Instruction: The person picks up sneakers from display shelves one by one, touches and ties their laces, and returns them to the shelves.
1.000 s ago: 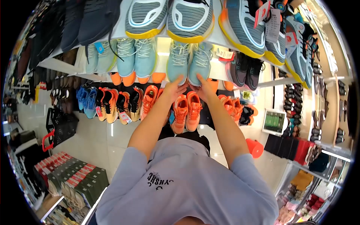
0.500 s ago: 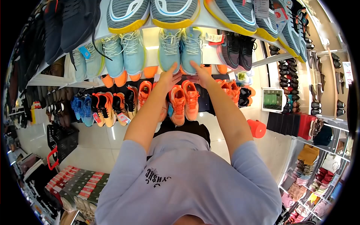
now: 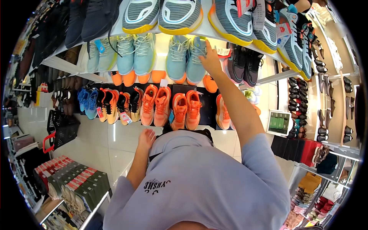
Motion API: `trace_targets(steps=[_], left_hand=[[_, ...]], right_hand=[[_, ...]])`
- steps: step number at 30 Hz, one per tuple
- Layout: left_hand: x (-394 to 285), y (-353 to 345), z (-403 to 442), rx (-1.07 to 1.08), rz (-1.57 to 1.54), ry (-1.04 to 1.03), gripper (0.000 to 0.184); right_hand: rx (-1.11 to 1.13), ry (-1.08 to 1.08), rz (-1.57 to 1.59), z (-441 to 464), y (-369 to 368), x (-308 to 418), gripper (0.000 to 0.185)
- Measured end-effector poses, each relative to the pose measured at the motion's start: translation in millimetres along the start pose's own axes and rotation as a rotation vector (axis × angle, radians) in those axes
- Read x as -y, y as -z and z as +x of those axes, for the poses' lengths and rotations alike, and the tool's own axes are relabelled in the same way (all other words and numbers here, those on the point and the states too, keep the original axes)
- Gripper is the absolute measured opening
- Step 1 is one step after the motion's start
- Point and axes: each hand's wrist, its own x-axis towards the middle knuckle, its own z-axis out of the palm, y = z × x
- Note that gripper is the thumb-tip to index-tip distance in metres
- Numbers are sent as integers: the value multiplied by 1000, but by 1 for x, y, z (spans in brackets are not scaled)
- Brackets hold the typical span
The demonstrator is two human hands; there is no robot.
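My right hand (image 3: 211, 61) reaches to the middle shelf, at the outer side of a light blue sneaker (image 3: 196, 63). Its fingers are apart, with one stretched up along the shoe's edge and another touching its front. The matching light blue sneaker (image 3: 177, 59) stands close on the left, toe toward me. Down by my waist is my left hand (image 3: 146, 138), loosely open and holding nothing. Just beyond it on the lower shelf stand orange sneakers (image 3: 161, 107).
Grey sneakers with yellow soles (image 3: 180, 17) line the upper shelf (image 3: 207, 7), overhanging the middle one. Dark sneakers (image 3: 251, 65) with tags stand right of my forearm. A black basket (image 3: 63, 128) with a red handle is on the floor at left, near stacked shoe boxes (image 3: 73, 180).
My left hand has left the blue sneakers and dropped to my waist. My right hand has shifted up along the right sneaker's side. The view has moved slightly.
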Motion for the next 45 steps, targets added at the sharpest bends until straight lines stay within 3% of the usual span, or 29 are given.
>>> trace_targets(steps=[2, 3, 4, 6, 10, 12, 13, 14, 15, 16, 18, 21, 22, 24, 26, 28, 32, 35, 38, 40, 45], left_hand=[[11, 5, -19, -102, -84, -2, 21], [11, 2, -24, -103, -89, -9, 21], [11, -2, -30, -93, -82, -46, 21], [15, -22, -39, -80, -99, -90, 21], [-14, -120, -51, 211, 154, -233, 22], [-29, -173, -44, 306, 274, -266, 26], [-39, -208, -57, 357, 341, -297, 28], [-48, -244, -66, 410, 407, -329, 29], [-56, -271, -52, 487, 438, -269, 29], [-62, -297, -39, 562, 471, -208, 30], [-63, -350, -34, 624, 507, -337, 30], [-63, -404, -22, 581, 541, -387, 31], [-62, -414, -19, 601, 438, -309, 31], [-65, -424, -8, 615, 349, -220, 32], [-68, -428, 4, 816, 187, -96, 32], [-73, -427, -5, 761, 156, -6, 29], [-83, -417, -3, 842, 222, -165, 17], [-98, -410, -5, 599, 672, -446, 23], [-122, -405, 8, 543, 812, -548, 29], [-123, -411, -3, 498, 842, -587, 25], [-121, -424, -18, 384, 985, -910, 16]], right_hand=[[43, -42, -7, 8, -8, -13, 80], [-118, 90, -64, 6, -10, -12, 73], [-116, 96, -63, 6, -9, -12, 73], [-139, -1, 88, 5, -1, -10, 49], [-141, 157, 119, 8, 7, -21, 31], [113, -78, 321, 5, 15, -21, 24], [119, -77, 319, 2, 20, -16, 24], [221, -207, 424, 0, 28, -8, 24], [324, -338, 528, -3, 31, -4, 24], [330, -337, 526, -6, 30, -4, 24], [320, -353, 717, -7, 26, -5, 23], [274, -315, 647, -8, 22, -8, 21], [273, -319, 650, -7, 21, -9, 21], [167, -282, 715, -10, 19, -12, 18], [168, -324, 762, -12, 27, 2, 17], [170, -369, 807, -15, 34, 7, 16], [198, -270, 535, -9, 31, -15, 18], [94, -176, 302, -7, 34, -22, 24], [86, -170, 266, -1, 33, -34, 26], [123, -225, 283, 4, 27, -34, 23], [161, -295, 508, 13, 8, -35, 17]])
